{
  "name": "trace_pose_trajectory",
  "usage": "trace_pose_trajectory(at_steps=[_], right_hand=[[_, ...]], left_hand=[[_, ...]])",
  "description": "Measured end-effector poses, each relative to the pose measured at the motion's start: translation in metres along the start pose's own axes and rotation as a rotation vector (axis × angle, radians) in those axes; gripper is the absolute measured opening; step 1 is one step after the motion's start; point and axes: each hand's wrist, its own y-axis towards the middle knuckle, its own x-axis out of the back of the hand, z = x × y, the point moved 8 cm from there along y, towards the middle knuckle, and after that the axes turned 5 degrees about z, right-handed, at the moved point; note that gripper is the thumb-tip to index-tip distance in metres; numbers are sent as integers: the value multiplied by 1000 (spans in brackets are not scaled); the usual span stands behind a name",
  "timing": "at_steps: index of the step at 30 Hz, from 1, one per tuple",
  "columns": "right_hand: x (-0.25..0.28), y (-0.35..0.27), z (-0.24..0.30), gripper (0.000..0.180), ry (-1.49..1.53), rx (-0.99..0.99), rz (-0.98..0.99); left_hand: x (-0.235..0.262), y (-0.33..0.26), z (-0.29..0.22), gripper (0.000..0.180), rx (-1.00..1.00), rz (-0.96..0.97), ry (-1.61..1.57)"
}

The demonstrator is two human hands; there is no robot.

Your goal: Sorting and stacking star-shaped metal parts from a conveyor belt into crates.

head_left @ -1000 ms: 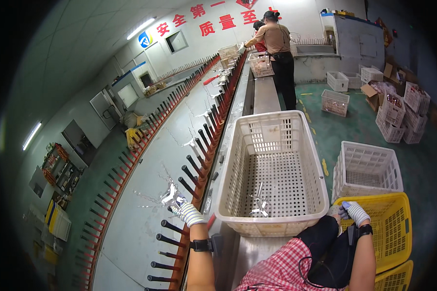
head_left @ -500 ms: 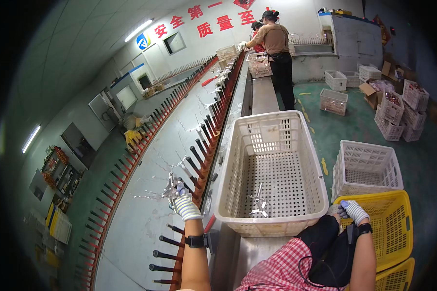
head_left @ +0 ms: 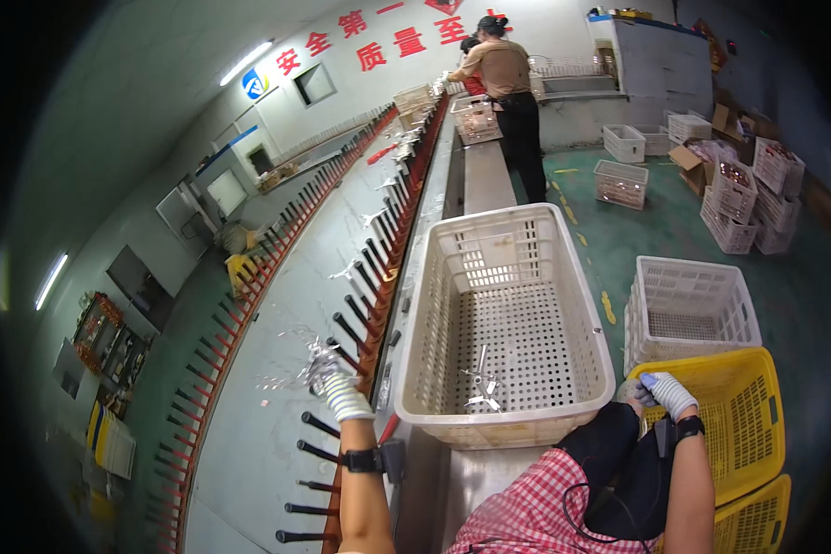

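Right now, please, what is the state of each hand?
Left hand: closed, holding shiny metal parts.
Right hand: curled by the yellow basket; whether it holds anything cannot be told.

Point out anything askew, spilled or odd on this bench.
A red object lies far up the grey surface; its colour stands out against the silvery pieces nearby. It is too small to identify. Nothing looks clearly spilled or damaged.

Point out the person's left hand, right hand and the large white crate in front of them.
Left hand (head_left: 343, 391): head view, on the back of the striped glove.
Right hand (head_left: 667, 391): head view, on the striped glove.
Large white crate (head_left: 512, 433): head view, near wall.
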Motion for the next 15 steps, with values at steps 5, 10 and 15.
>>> trace_pose_trajectory(at_steps=[5, 10, 15], right_hand=[[-6, 8, 2, 33, -66, -16, 3], [-7, 4, 2, 35, -92, -30, -14], [-3, 0, 10, 36, -115, -32, -25]], left_hand=[[24, -96, -76, 39, -543, 8, -125], [57, -70, -62, 36, -589, -117, -158], [13, -122, -94, 32, -721, 145, -33]])
